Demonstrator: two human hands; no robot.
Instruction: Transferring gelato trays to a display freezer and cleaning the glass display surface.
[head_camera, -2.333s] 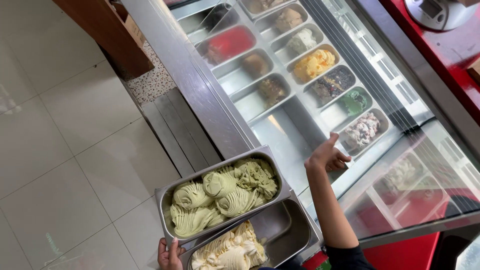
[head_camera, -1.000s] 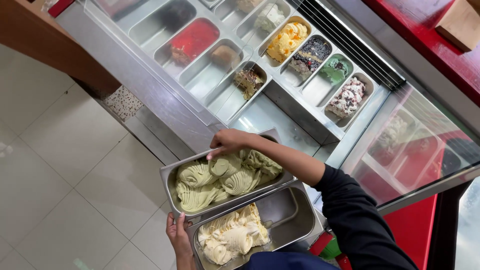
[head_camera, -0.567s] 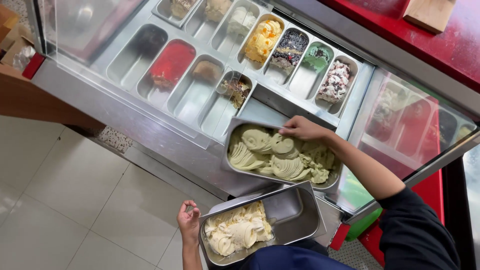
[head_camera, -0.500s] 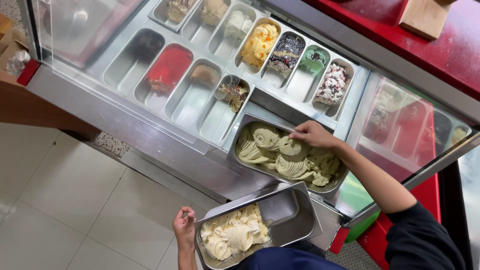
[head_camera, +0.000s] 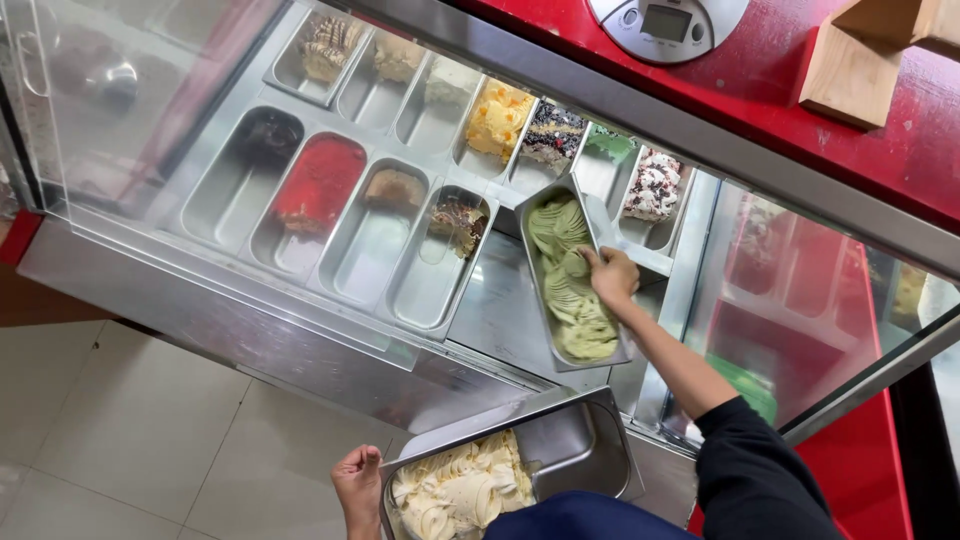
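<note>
Two steel pans are in the person's hands, one each. Reaching into the display freezer (head_camera: 250, 300), the right hand (head_camera: 612, 275) has its fingers curled over the right rim of the long pan of green ice cream (head_camera: 570, 275), which sits tilted over the bare steel floor of the case, between the front row of tubs and the glass side panel; whether its far end rests on anything cannot be made out. At the bottom edge the left hand (head_camera: 358, 485) is closed on the left end of the pan of pale cream ice cream (head_camera: 505, 470); only its knuckles and fingertips show, and the pan is partly cut off by the edge and by the person's dark blue clothing. That pan is about half filled, its right part bare metal. Behind the glass lie two rows of tubs: four in the front row, holding a dark (head_camera: 265, 135), a red (head_camera: 320, 180), a brown (head_camera: 395, 188) and a mixed brown-and-white flavour (head_camera: 458, 215), each only part full; the back row shows seven, though reflections blur the leftmost ones and the green pan covers part of another. One round scale (head_camera: 665, 22), cut off at the top, and two wooden blocks (head_camera: 850, 75) stand on the red counter (head_camera: 780, 100).
</note>
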